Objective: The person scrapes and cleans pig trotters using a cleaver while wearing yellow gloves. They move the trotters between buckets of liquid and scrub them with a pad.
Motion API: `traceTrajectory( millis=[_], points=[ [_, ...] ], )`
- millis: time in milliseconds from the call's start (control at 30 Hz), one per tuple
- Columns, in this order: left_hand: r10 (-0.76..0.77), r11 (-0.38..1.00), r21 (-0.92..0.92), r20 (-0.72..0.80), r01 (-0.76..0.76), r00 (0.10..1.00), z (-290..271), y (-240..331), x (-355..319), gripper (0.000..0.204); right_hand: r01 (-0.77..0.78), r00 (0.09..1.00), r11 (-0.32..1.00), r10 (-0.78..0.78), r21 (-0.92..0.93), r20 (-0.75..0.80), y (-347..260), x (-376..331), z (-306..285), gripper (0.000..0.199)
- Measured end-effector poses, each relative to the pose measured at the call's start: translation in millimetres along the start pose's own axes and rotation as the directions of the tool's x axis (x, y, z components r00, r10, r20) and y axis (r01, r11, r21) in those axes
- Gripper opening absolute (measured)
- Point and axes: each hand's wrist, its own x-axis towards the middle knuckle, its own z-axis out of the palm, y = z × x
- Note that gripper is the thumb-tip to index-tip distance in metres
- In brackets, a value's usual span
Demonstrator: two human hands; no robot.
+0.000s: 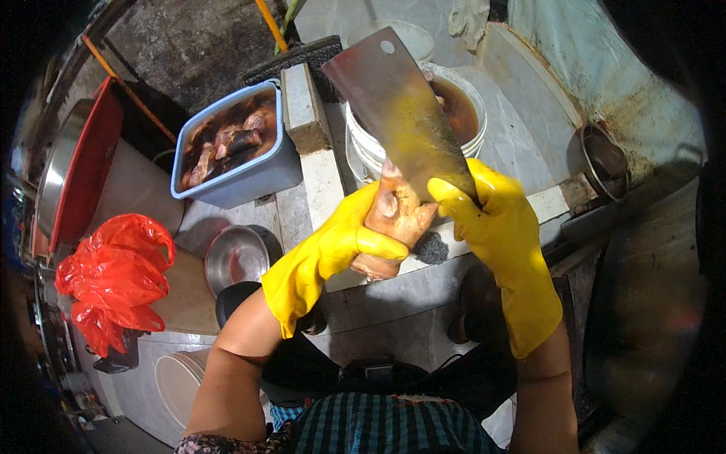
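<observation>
Both my hands wear yellow rubber gloves. My left hand [340, 238] is closed around a pale piece of meat with skin on, which looks like a pig's trotter [403, 221]. In my right hand [495, 223] is a wide cleaver [386, 79], its blade slanting up and to the left with a hole near the far corner. The blade's near end overlaps the top of the trotter; whether they touch I cannot tell. The cleaver's handle is hidden in the glove. Below the trotter lies a dark scouring pad [432, 248] on a pale ledge [325, 181].
Behind the cleaver stands a white bucket [478, 145] of brownish liquid. A blue tub [257, 181] of meat in dark liquid is at the left. Nearer are a metal bowl [253, 265], a red plastic bag [117, 272] and pale buckets [178, 378]. A metal pan [607, 163] leans at the right.
</observation>
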Motion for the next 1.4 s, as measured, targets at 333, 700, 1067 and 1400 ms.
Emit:
traceTrajectory(
  millis=[333,700,1067,1400],
  points=[
    [0.363,0.89,0.259,0.1,-0.377,0.926,-5.1,-2.9,-22.9,0.061,0.568,0.804,0.682,-0.58,-0.461,0.131,14.1,-1.0,8.5,0.036],
    [0.618,0.259,0.827,0.256,-0.499,0.744,-23.2,9.4,-19.2,0.077,0.311,0.949,0.935,-0.294,-0.171,0.115,3.3,-8.1,6.1,0.021],
    [0.512,0.493,0.799,0.054,-0.344,0.858,-24.5,-4.7,-17.6,0.078,0.55,0.821,0.66,-0.539,-0.511,0.187,36.5,-12.0,33.8,0.023],
    [0.52,0.56,0.766,-0.026,-0.317,0.854,-38.9,-2.8,-10.1,0.094,0.409,0.856,0.646,-0.517,-0.644,0.025,20.3,-6.0,28.3,0.028]
  ],
)
